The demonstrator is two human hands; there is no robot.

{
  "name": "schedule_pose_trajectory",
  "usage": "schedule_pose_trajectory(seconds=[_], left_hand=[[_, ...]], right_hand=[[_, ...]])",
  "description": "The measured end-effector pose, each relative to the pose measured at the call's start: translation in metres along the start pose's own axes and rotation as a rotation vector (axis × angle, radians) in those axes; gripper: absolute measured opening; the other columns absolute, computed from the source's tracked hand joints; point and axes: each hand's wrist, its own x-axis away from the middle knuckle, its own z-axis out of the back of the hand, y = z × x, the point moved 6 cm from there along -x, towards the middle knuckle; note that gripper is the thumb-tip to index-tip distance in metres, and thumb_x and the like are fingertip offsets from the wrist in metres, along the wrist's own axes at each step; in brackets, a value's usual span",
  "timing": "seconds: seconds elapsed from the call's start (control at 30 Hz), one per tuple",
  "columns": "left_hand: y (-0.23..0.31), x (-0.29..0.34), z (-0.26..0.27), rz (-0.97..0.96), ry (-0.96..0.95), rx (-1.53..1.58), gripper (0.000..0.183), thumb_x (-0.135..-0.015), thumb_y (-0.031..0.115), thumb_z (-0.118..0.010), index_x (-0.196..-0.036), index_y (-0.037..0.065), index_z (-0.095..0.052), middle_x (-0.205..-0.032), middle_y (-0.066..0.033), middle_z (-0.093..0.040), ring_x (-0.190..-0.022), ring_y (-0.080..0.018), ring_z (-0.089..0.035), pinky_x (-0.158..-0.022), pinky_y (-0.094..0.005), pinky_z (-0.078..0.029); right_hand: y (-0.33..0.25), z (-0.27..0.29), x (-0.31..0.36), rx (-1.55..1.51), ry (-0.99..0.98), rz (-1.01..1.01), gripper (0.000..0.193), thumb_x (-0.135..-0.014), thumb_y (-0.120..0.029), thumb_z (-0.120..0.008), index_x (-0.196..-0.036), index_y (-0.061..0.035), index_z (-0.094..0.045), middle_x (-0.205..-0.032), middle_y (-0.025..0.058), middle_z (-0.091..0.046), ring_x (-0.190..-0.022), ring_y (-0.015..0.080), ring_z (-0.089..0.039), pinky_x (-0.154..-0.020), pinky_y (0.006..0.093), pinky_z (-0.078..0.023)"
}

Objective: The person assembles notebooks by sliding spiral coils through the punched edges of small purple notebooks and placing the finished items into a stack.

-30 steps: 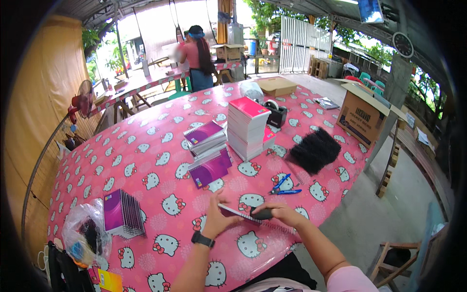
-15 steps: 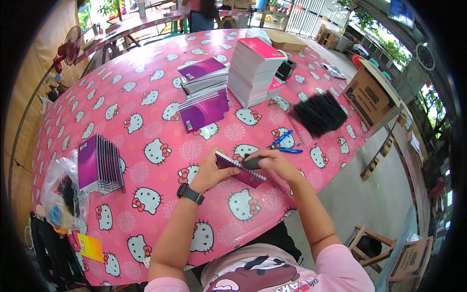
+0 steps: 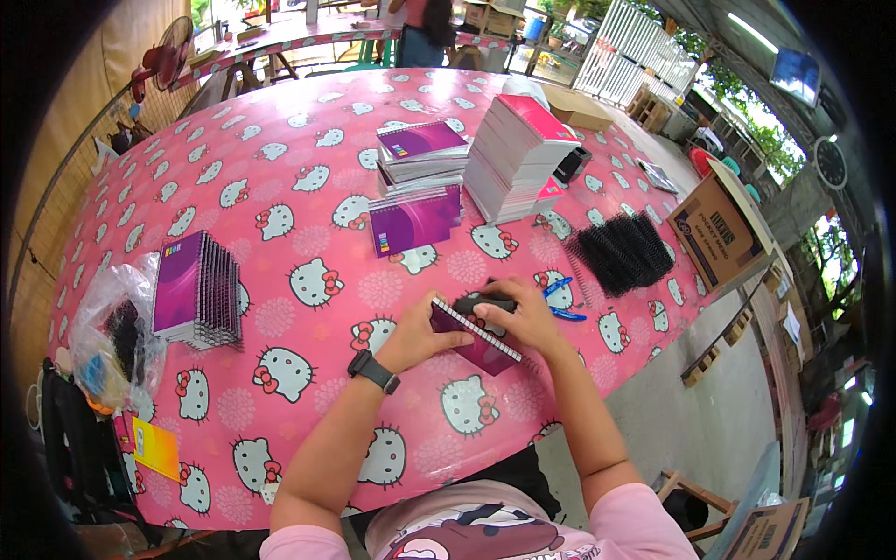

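My left hand (image 3: 425, 334), with a black watch at the wrist, grips a small purple notebook (image 3: 487, 355) at its upper left end, thumb across the cover. The notebook lies tilted, its punched white edge facing up and right. My right hand (image 3: 527, 315) is closed around a dark, rounded hand tool (image 3: 495, 304) held against that edge. A thin dark spiral coil trails from the notebook's lower right end, partly hidden by my right wrist. Blue-handled pliers (image 3: 562, 301) lie just right of my right hand.
A pile of black spiral coils (image 3: 623, 254) lies to the right, near a cardboard box (image 3: 719, 224). Stacked purple notebooks (image 3: 420, 149) and a tall stack of pink-topped pads (image 3: 513, 159) stand ahead. Coil-bound notebooks (image 3: 191, 289) and a plastic bag (image 3: 117, 327) sit left.
The whole view has shifted and tilted slightly. The dark tool in my right hand has moved a little toward the notebook's upper end; my left hand keeps its hold.
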Motion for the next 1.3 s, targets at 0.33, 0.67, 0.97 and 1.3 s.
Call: schedule_pose_trajectory(seconds=[0.33, 0.67, 0.97, 1.3], left_hand=[[0.037, 0.0, -0.011, -0.288, 0.155, -0.313, 0.041, -0.069, 0.019, -0.077, -0.092, 0.001, -0.048, -0.08, -0.0132, -0.057, -0.074, -0.0273, -0.055, -0.066, -0.0366, -0.043], [0.025, 0.004, -0.009, -0.17, 0.266, 0.021, 0.025, -0.071, 0.012, -0.075, -0.081, 0.002, -0.054, -0.07, -0.0039, -0.055, -0.064, -0.0096, -0.05, -0.058, -0.0268, -0.043], [0.026, 0.006, -0.009, -0.162, 0.28, 0.012, 0.02, -0.071, 0.005, -0.072, -0.08, 0.002, -0.055, -0.071, -0.0029, -0.057, -0.065, -0.0085, -0.051, -0.058, -0.025, -0.044], [0.045, 0.01, -0.011, -0.252, 0.275, -0.099, 0.023, -0.067, 0.005, -0.074, -0.077, 0.003, -0.054, -0.067, -0.0048, -0.055, -0.062, -0.0091, -0.051, -0.055, -0.026, -0.042]], right_hand=[[-0.079, -0.013, 0.016, 0.065, 0.13, 0.157, 0.03, -0.073, -0.013, -0.072, -0.095, -0.0003, -0.057, -0.093, 0.0125, -0.058, -0.084, 0.0246, -0.057, -0.069, 0.0339, -0.047], [-0.091, -0.004, 0.026, -0.022, 0.23, 0.292, 0.021, -0.08, -0.004, -0.065, -0.1, -0.0004, -0.058, -0.082, 0.0063, -0.06, -0.071, 0.0122, -0.058, -0.065, 0.0254, -0.048], [-0.089, -0.007, 0.026, 0.072, 0.199, 0.351, 0.02, -0.079, -0.005, -0.066, -0.098, -0.0016, -0.06, -0.082, 0.008, -0.054, -0.071, 0.0168, -0.056, -0.063, 0.0262, -0.046], [-0.098, -0.005, 0.027, 0.046, 0.169, 0.269, 0.025, -0.073, -0.015, -0.071, -0.083, -0.0003, -0.054, -0.077, 0.0125, -0.049, -0.071, 0.0288, -0.05, -0.062, 0.036, -0.041]])
